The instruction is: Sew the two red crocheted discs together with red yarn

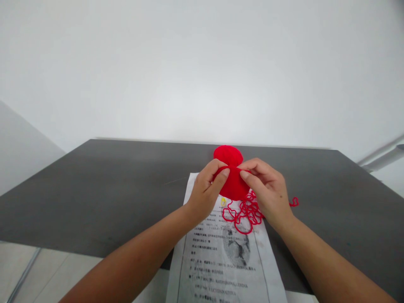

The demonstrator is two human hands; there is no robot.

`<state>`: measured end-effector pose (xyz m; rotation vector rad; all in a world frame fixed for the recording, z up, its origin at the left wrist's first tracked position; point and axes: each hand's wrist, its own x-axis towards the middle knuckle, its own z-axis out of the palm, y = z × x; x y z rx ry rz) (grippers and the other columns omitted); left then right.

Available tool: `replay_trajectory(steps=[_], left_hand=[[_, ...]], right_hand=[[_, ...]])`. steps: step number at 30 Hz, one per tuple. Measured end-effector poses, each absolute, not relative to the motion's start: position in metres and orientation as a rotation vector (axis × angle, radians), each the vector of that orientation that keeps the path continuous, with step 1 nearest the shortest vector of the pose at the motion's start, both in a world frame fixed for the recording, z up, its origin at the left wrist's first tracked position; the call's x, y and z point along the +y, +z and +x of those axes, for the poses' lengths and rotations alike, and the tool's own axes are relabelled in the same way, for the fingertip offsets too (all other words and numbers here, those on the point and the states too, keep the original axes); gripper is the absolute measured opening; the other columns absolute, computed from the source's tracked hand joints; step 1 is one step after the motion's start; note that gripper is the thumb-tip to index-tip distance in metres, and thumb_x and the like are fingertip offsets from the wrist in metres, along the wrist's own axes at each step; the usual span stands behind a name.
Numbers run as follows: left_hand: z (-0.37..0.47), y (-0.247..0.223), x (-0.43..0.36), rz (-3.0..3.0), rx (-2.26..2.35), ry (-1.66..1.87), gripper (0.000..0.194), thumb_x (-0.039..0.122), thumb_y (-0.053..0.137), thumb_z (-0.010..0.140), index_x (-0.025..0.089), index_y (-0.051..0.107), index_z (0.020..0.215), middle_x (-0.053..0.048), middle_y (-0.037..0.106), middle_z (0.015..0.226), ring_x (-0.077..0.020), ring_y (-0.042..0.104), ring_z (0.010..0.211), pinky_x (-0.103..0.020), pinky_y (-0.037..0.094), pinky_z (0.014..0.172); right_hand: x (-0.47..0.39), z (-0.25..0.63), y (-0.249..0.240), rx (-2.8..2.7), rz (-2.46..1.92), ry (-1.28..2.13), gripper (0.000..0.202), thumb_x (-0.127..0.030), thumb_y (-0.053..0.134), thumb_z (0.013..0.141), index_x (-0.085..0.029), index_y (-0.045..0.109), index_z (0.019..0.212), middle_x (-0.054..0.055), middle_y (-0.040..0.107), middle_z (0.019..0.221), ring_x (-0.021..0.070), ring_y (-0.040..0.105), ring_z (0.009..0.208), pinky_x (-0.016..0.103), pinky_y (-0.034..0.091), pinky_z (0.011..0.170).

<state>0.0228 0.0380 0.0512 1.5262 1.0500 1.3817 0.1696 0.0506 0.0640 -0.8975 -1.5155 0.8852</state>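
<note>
A red piece of knitted or crocheted fabric (pixel 234 185) is held up between my two hands, above a printed paper sheet. My left hand (pixel 206 187) pinches its upper left edge between thumb and fingers. At the upper right edge, my right hand (pixel 268 187) pinches it the same way. Behind the piece sits a red ball of yarn (pixel 227 155). Loose, tangled red yarn (pixel 248 212) lies on the paper below the fabric, partly covered by my right hand. No hook or needle can be made out.
The printed sheet (pixel 221 269) carries text and a dark picture, and hangs over the front edge of the dark grey table (pixel 110 189). A small yellow ring-like item (pixel 223 201) lies near the yarn. A white wall (pixel 189 75) stands behind the table.
</note>
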Motion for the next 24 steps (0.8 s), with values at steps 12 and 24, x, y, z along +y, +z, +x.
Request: replay_trajectory(steps=[12,24], left_hand=[[0.0224,0.0512,0.0369,1.594,1.042,1.388,0.024,0.032,0.046,0.095,0.02,0.048,0.074,0.001,0.045,0.07,-0.014,0.042,0.068,-0.028,0.034,0.063],[0.0206,0.0501,0.039,1.761,1.027,1.432,0.023,0.026,0.044,0.096,0.02,0.046,0.074,0.002,0.045,0.072,-0.0136,0.044,0.07,-0.029,0.036,0.067]], right_hand=[[0.0525,0.1704,0.0622,-1.535,-0.86,0.844,0.012,-0.02,0.063,0.081,-0.021,0.065,0.069,-0.001,0.063,0.066,0.0134,0.054,0.06,0.026,0.043,0.058],[0.0523,0.1696,0.0616,-1.542,-0.868,0.878,0.011,-0.02,0.061,0.083,-0.02,0.066,0.073,-0.001,0.065,0.069,0.0127,0.056,0.062,0.024,0.042,0.058]])
